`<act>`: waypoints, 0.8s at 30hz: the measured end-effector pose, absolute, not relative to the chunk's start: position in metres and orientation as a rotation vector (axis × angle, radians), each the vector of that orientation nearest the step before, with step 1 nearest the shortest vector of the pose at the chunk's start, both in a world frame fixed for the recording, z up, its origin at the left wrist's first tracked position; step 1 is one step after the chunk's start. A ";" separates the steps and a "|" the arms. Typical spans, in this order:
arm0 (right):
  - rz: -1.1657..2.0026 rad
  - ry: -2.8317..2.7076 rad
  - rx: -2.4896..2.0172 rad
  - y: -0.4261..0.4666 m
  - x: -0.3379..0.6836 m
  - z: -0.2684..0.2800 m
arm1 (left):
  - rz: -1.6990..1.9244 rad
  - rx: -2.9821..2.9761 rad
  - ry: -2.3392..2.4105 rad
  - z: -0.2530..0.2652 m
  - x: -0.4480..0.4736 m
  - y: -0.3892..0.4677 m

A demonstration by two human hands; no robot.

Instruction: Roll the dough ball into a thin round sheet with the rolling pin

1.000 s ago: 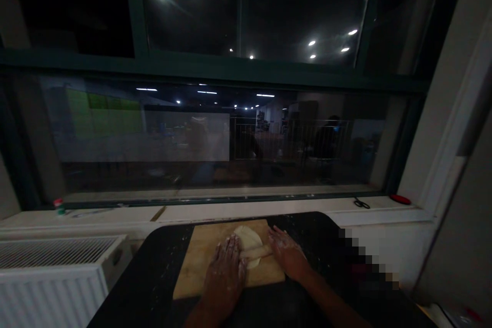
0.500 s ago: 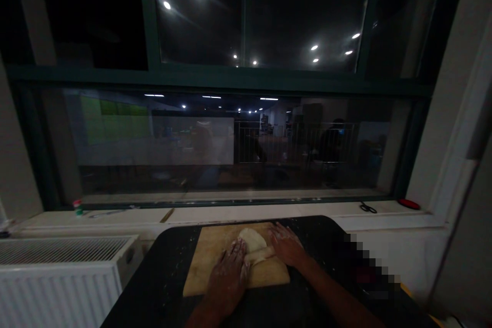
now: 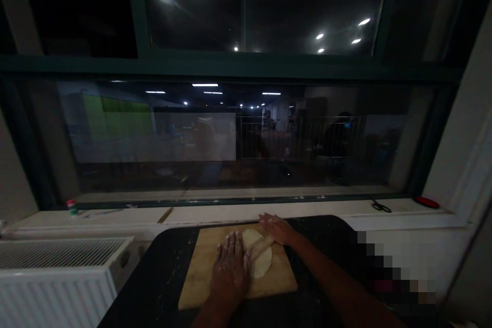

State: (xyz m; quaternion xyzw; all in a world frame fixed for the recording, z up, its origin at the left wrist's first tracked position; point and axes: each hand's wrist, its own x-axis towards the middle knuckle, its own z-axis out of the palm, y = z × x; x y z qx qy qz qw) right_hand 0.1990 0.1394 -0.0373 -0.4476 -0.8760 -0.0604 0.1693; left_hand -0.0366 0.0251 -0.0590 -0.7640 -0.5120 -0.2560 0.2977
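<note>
Since the earlier frame, the right hand (image 3: 275,228) has shifted toward the far edge of the light-brown rectangular wooden board (image 3: 196,279), so that the slim, pale wooden rolling pin (image 3: 262,247) now slants more steeply, and more of the flat, cream-coloured sheet of dough (image 3: 263,266) shows on its near side. The left hand (image 3: 230,264) lies palm down with fingers stretched forward by the pin's nearer end; the right one, fingers also extended rather than clenched, rests over the farther end. Whether either palm bears fully on the wood is hidden. To roll well from here, I would keep the pressure even under both palms, since a heavier side would likely leave the sheet lopsided, and let the pin turn freely instead of dragging. Working from the middle outward, with a small turn of the dough between strokes, should keep it round and its thickness uniform; a light dusting would help against sticking. The dough lies on the right half of the board, itself on the black, round-cornered table (image 3: 165,266). It looks thin, smooth and roughly round, with the pin crossing it diagonally; its left edge is partly covered by the left hand.
</note>
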 end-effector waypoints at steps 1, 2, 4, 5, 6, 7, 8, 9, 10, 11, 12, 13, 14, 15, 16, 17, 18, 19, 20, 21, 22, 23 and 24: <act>-0.169 -2.488 -1.305 0.126 0.207 -0.040 | -0.685 -2.024 -1.351 -0.056 -0.034 0.018; -0.162 -2.483 -1.332 0.110 0.215 -0.041 | -0.690 -2.018 -1.335 -0.054 -0.031 0.009; -0.145 -2.457 -1.378 0.077 0.227 -0.040 | -0.701 -2.017 -1.258 -0.051 -0.029 -0.009; -0.139 -2.426 -1.407 0.060 0.230 -0.038 | -0.710 -2.021 -1.205 -0.050 -0.028 -0.019; -0.137 -2.388 -1.437 0.044 0.233 -0.037 | -0.716 -2.030 -1.155 -0.050 -0.028 -0.028; -0.143 -2.352 -1.465 0.030 0.233 -0.036 | -0.723 -2.039 -1.113 -0.051 -0.028 -0.035; -0.158 -2.320 -1.492 0.019 0.232 -0.034 | -0.730 -2.049 -1.086 -0.051 -0.028 -0.041; -0.181 -2.298 -1.519 0.010 0.229 -0.033 | -0.737 -2.057 -1.079 -0.051 -0.028 -0.044; -0.212 -2.292 -1.545 0.005 0.225 -0.032 | -0.742 -2.066 -1.085 -0.052 -0.027 -0.046; -0.242 -2.292 -1.573 0.003 0.220 -0.031 | -0.748 -2.075 -1.098 -0.052 -0.026 -0.046; -0.260 -2.291 -1.603 0.005 0.215 -0.029 | -0.754 -2.084 -1.114 -0.053 -0.026 -0.044; -0.260 -2.291 -1.627 0.011 0.209 -0.025 | -0.764 -2.092 -1.130 -0.054 -0.025 -0.041; -0.245 -2.294 -1.635 0.020 0.203 -0.021 | -0.773 -2.103 -1.145 -0.055 -0.026 -0.036; -0.218 -2.304 -1.621 0.031 0.198 -0.014 | -0.785 -2.112 -1.161 -0.055 -0.026 -0.030; -0.187 -2.319 -1.589 0.045 0.193 -0.006 | -0.796 -2.124 -1.180 -0.055 -0.028 -0.024; -0.155 -2.344 -1.540 0.060 0.189 0.003 | -0.803 -2.137 -1.209 -0.055 -0.029 -0.017; -0.133 -2.379 -1.482 0.076 0.184 0.012 | -0.803 -2.150 -1.251 -0.055 -0.032 -0.009; -0.114 -2.422 -1.419 0.093 0.180 0.020 | -0.794 -2.163 -1.304 -0.055 -0.034 -0.002; -0.096 -2.470 -1.359 0.108 0.176 0.027 | -0.775 -2.172 -1.366 -0.055 -0.036 0.006; -0.075 -2.518 -1.302 0.123 0.171 0.031 | -0.745 -2.177 -1.430 -0.055 -0.038 0.014; -0.055 -2.562 -1.253 0.137 0.167 0.033 | -0.713 -2.174 -1.491 -0.057 -0.038 0.022; -0.041 -2.597 -1.214 0.148 0.163 0.032 | -0.686 -2.163 -1.538 -0.060 -0.039 0.029; -0.034 -2.616 -1.185 0.158 0.160 0.027 | -0.672 -2.144 -1.565 -0.063 -0.038 0.036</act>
